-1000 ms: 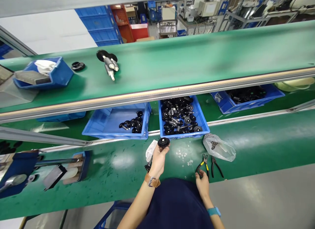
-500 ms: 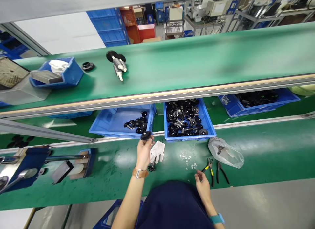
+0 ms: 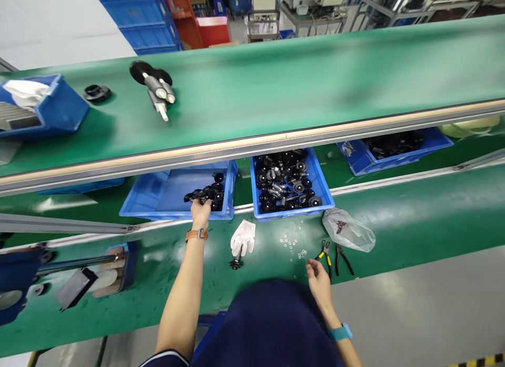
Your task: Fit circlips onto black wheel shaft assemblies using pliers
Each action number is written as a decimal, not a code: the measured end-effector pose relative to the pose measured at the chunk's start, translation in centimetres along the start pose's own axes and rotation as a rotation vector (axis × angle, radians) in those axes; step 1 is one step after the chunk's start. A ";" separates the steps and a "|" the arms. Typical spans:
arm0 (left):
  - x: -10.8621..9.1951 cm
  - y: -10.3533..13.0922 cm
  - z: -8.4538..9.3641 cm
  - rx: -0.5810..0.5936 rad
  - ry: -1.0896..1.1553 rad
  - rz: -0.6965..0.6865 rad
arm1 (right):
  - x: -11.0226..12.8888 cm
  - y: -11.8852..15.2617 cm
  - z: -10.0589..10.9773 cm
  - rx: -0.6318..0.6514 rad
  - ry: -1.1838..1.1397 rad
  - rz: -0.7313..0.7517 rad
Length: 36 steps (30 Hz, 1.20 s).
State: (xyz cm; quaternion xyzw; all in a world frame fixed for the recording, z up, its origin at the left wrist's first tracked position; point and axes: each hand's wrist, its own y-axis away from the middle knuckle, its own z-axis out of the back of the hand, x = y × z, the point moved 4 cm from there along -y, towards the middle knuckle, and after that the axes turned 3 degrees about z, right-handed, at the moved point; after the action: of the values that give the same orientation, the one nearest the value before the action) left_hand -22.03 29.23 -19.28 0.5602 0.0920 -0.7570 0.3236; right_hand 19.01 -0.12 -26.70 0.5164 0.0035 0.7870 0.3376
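My left hand (image 3: pixel 201 213) reaches over the front rim of the left blue bin (image 3: pixel 152 213), its fingers closed on a black round part (image 3: pixel 200 195) just above a pile of similar parts (image 3: pixel 218 191). Where the held part ends and the pile begins is hard to make out. My right hand (image 3: pixel 320 283) hovers low over the green bench, fingertips curled together; anything between them is too small to see. Beside it are small white rings (image 3: pixel 302 254) and yellow-and-black pliers (image 3: pixel 326 255).
Another blue bin (image 3: pixel 294 214) holds many black and metal parts. A white glove (image 3: pixel 243 237) lies by a black shaft part (image 3: pixel 235 263). Black-handled pliers (image 3: pixel 344 259) and a clear bag (image 3: pixel 349 230) lie right. A raised green shelf (image 3: pixel 252 93) spans above the bins.
My left hand has moved forward and left from above the bench into the left bin with the black round part. My right hand stays by the rings. The view has shifted.
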 end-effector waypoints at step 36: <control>12.3 12.9 3.7 0.107 -0.422 0.166 | 15.8 -15.4 -4.9 -0.092 0.621 0.678</control>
State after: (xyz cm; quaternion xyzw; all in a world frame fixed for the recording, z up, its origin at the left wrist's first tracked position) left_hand -19.25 12.62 -26.25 0.4116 -0.0644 -0.8318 0.3668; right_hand 19.33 21.89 -21.67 0.2129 -0.0996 0.9697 0.0669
